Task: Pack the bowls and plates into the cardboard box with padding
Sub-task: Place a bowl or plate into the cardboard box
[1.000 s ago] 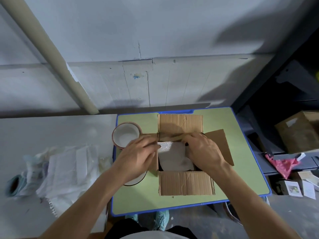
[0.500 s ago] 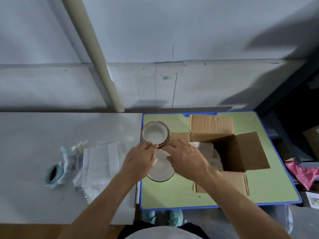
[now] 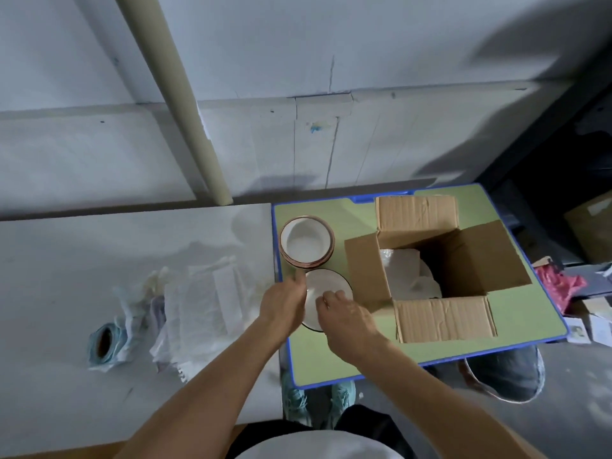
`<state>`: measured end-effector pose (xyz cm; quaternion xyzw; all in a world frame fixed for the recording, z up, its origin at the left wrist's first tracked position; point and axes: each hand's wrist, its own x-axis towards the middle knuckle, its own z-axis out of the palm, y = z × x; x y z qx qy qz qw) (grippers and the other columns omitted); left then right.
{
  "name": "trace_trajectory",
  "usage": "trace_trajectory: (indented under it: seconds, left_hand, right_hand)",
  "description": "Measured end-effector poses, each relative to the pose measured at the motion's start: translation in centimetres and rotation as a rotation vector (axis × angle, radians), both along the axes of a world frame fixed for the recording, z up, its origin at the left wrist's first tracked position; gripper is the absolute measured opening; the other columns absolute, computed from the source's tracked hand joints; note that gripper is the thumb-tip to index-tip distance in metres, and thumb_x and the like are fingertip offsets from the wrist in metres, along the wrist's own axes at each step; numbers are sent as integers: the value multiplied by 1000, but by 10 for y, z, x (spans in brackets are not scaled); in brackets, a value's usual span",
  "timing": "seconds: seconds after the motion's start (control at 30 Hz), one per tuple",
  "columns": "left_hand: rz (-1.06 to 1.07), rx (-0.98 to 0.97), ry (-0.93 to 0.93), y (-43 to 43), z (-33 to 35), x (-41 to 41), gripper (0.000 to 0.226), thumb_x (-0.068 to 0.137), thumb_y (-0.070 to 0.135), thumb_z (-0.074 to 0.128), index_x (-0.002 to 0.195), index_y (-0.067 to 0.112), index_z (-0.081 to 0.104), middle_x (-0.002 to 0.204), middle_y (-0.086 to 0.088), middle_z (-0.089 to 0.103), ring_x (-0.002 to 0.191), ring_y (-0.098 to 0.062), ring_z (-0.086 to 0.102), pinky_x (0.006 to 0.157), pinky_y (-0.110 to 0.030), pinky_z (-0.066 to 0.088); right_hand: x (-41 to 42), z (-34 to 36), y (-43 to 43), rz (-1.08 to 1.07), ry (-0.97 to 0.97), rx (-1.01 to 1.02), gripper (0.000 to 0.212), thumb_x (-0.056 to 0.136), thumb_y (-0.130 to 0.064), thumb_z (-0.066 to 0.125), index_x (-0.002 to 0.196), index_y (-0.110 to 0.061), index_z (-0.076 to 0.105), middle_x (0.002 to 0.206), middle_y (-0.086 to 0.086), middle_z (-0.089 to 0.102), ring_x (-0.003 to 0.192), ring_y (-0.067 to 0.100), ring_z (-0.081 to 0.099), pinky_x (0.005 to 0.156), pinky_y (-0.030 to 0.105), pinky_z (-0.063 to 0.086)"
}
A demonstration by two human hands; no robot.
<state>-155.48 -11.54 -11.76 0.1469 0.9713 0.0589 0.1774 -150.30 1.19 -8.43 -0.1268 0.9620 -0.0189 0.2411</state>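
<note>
An open cardboard box (image 3: pixel 443 321) stands on the green table (image 3: pixel 364 359), flaps spread, with white padding (image 3: pixel 405 276) and what looks like a plate inside. Left of the box lies a white plate (image 3: pixel 326 283) with a dark rim. Behind it stands a stack of white bowls (image 3: pixel 306 241) with brown rims. My left hand (image 3: pixel 283 304) rests at the plate's left edge, one finger pointing toward the bowls. My right hand (image 3: pixel 341 313) lies over the plate's near right side, fingers curled onto it. Whether either hand grips the plate is unclear.
A pile of white padding sheets (image 3: pixel 198 303) and a roll of tape (image 3: pixel 104 342) lie on the grey surface to the left. A pale pipe (image 3: pixel 185 101) leans against the wall. Boxes and a pink bag (image 3: pixel 559 283) sit on the floor at right.
Both hands left the box and moved left to the plate beside it. The view has shifted, so the table now sits further right.
</note>
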Motion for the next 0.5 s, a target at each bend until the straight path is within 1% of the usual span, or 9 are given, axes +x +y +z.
trace_trajectory:
  seconds: [0.1,0.2,0.27,0.3,0.37,0.43,0.5]
  left_hand:
    - [82,76,-131,1,-4,-8,32,94,13,52,125,9,44,112,-13,66,101,-34,65,80,-39,50]
    - [187,215,-207,-2,-3,-6,30,93,12,52,122,5,45,109,-20,65,99,-39,64,80,-41,55]
    - [152,205,-182,-8,1,-4,34,88,10,57,120,9,45,106,-17,66,96,-37,65,75,-39,55]
    - [134,198,-159,-12,3,-2,35,87,9,57,120,11,46,104,-16,66,95,-36,65,74,-38,53]
    - [128,249,-150,-23,12,2,32,89,10,54,119,13,47,99,-14,66,93,-36,65,72,-38,52]
    - [122,255,-118,-38,25,6,28,91,12,51,118,15,47,94,-13,65,89,-35,64,66,-34,46]
    - [104,232,-89,-53,40,8,29,92,13,49,120,18,48,94,-13,66,87,-35,63,64,-31,39]
  right_hand:
    - [10,-4,-4,-15,-3,4,46,83,1,57,128,-4,44,123,12,46,113,26,47,89,36,47]
    - [19,-4,-2,-55,39,14,48,84,-4,57,130,-5,43,125,11,46,114,26,45,89,36,47]
    - [25,-4,-1,-97,106,13,45,86,-9,57,129,-7,44,123,9,47,110,26,47,84,35,48]
    - [28,-4,0,-129,135,4,43,87,-11,57,128,-8,45,122,8,48,107,25,50,79,34,50]
    - [32,-6,1,-190,184,-25,42,86,-15,62,125,-8,48,117,6,49,99,23,54,68,33,53]
    - [34,-5,-3,-229,222,-77,44,84,-15,64,125,-9,47,114,4,49,91,22,57,59,31,55]
    - [37,1,-11,-243,250,-145,46,84,-12,61,127,-10,44,110,4,45,84,21,59,54,30,56]
